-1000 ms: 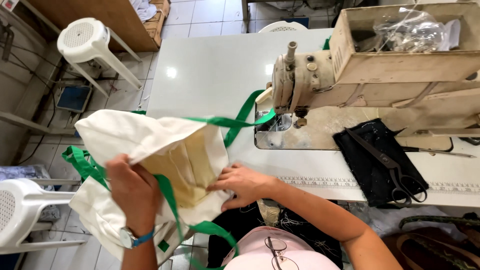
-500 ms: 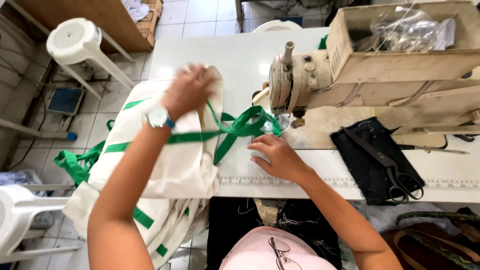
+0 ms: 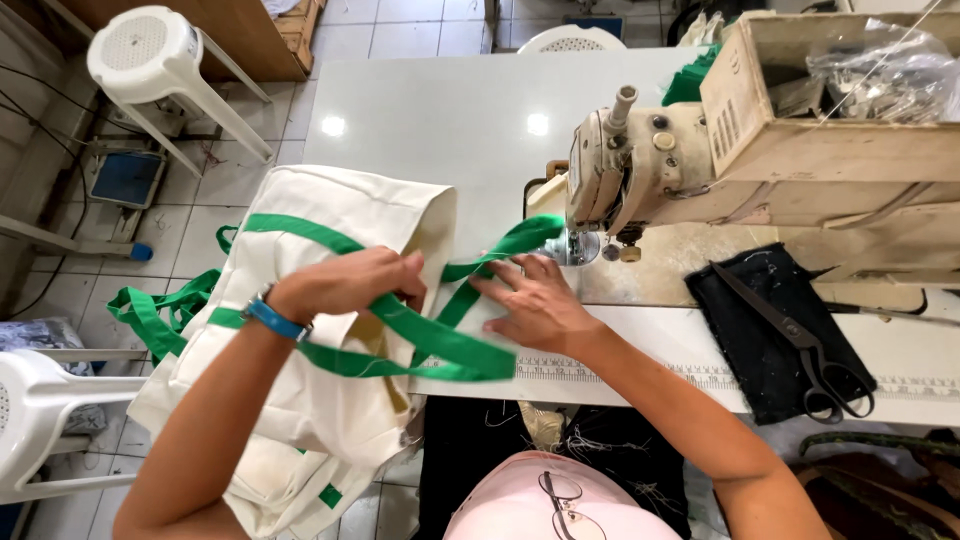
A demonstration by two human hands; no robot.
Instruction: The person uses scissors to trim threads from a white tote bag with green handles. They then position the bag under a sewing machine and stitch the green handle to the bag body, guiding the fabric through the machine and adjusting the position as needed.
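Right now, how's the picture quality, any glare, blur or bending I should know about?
Head view: lighting is even and bright; two glare spots sit on the glossy white table. The wide lens bows the table edges outward. The left hand gripping the green fabric strap and the right hand flat beside it look sharp, with no motion blur. The clear plastic bag in the wooden box shows small highlights.

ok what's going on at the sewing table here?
A person sits at an industrial sewing machine with a cream cloth bag. The left hand grips the bag's green strap; the right hand presses flat on the strap near the needle. Black scissors lie on a dark cloth to the right.
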